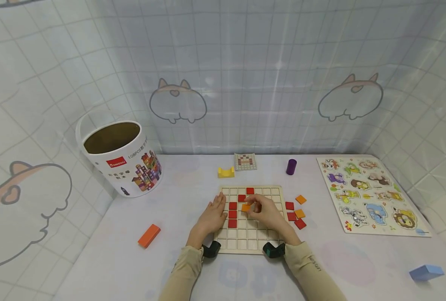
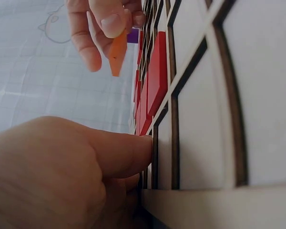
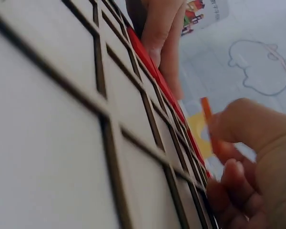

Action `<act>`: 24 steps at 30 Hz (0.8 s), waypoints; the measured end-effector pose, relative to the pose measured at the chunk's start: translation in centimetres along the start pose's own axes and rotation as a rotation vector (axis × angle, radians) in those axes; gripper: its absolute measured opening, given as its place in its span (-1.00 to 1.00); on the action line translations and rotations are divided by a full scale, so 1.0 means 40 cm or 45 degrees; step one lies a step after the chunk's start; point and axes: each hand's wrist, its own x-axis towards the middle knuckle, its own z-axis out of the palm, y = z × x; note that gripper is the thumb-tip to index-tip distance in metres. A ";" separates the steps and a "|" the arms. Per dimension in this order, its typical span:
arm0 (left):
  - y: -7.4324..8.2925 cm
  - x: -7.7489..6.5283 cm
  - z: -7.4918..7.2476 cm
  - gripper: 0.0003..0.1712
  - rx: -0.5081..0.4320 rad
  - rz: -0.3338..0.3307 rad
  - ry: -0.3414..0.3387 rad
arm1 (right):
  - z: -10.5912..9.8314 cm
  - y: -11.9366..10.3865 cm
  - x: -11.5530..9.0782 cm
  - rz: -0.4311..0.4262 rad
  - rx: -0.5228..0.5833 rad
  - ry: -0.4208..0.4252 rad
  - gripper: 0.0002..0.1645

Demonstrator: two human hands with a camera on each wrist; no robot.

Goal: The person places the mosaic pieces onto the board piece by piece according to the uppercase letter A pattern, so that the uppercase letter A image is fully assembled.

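Observation:
A wooden grid board [image 1: 242,244] lies flat on the table in the head view, with several red square tiles [image 1: 232,214] set in a slanting then straight line of its cells. On the board's left edge rests my left hand [image 1: 212,215], fingers extended and holding nothing. My right hand [image 1: 265,213] pinches an orange square tile [image 1: 246,207] between thumb and fingertips over the board's middle. Both wrist views show this orange tile [image 2: 117,52] raised off the grid, on edge. Loose red tiles [image 1: 300,224] and orange tiles [image 1: 300,199] lie right of the board.
Behind the board are a pattern card [image 1: 245,162], a yellow arched block [image 1: 226,172] and a purple cylinder [image 1: 291,167]. A white bucket [image 1: 114,179] and orange-red block [image 1: 149,236] stand left. Rightward lie an animal puzzle board [image 1: 362,200] and a blue block [image 1: 426,272].

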 end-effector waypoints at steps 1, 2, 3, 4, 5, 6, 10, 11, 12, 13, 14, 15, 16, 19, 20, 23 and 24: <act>0.000 0.001 0.000 -0.30 0.000 0.001 0.002 | 0.004 -0.002 -0.001 0.000 -0.006 -0.007 -0.62; 0.000 0.001 -0.001 -0.30 0.000 0.000 0.002 | 0.008 -0.004 -0.001 0.001 -0.011 -0.011 -0.62; 0.001 0.001 -0.001 -0.30 0.001 -0.001 0.000 | 0.011 -0.005 -0.001 -0.002 -0.021 -0.015 -0.62; 0.001 0.001 -0.001 -0.30 0.003 -0.002 0.001 | 0.015 -0.005 -0.002 -0.001 -0.031 -0.017 -0.62; 0.001 0.001 -0.001 -0.30 0.003 -0.003 0.001 | 0.018 -0.004 -0.002 0.001 -0.041 -0.016 -0.62; 0.002 0.001 0.000 -0.30 0.004 -0.005 0.001 | 0.021 -0.004 -0.003 0.002 -0.050 -0.015 -0.62; -0.001 0.002 0.002 -0.30 0.009 -0.007 0.006 | 0.029 -0.004 -0.005 -0.009 -0.084 -0.033 -0.62; -0.002 0.002 0.003 -0.30 0.009 -0.006 0.009 | 0.030 -0.005 -0.005 -0.014 -0.092 -0.039 -0.62; -0.002 0.003 0.003 -0.30 0.009 -0.006 0.011 | 0.031 -0.006 -0.006 -0.019 -0.096 -0.046 -0.61; -0.002 0.003 0.004 -0.30 0.010 -0.005 0.013 | 0.032 -0.007 -0.006 -0.025 -0.099 -0.052 -0.61; -0.002 0.002 0.004 -0.30 0.008 -0.005 0.014 | 0.032 -0.008 -0.006 -0.029 -0.102 -0.057 -0.60; -0.002 0.002 0.003 -0.31 0.006 -0.003 0.016 | 0.033 -0.009 -0.007 -0.031 -0.106 -0.059 -0.59; -0.001 0.002 0.003 -0.31 0.006 -0.003 0.016 | 0.033 -0.010 -0.007 -0.030 -0.108 -0.060 -0.59; 0.000 0.001 0.002 -0.31 0.004 0.002 0.019 | 0.033 -0.011 -0.007 -0.027 -0.119 -0.065 -0.58; 0.000 0.001 0.001 -0.31 0.003 0.003 0.020 | 0.033 -0.010 -0.007 -0.027 -0.119 -0.069 -0.59; 0.001 0.000 0.000 -0.31 0.006 0.005 0.020 | 0.033 -0.011 -0.008 -0.015 -0.129 -0.080 -0.60; 0.002 0.000 -0.001 -0.31 0.007 0.005 0.019 | 0.033 -0.011 -0.008 -0.013 -0.133 -0.083 -0.61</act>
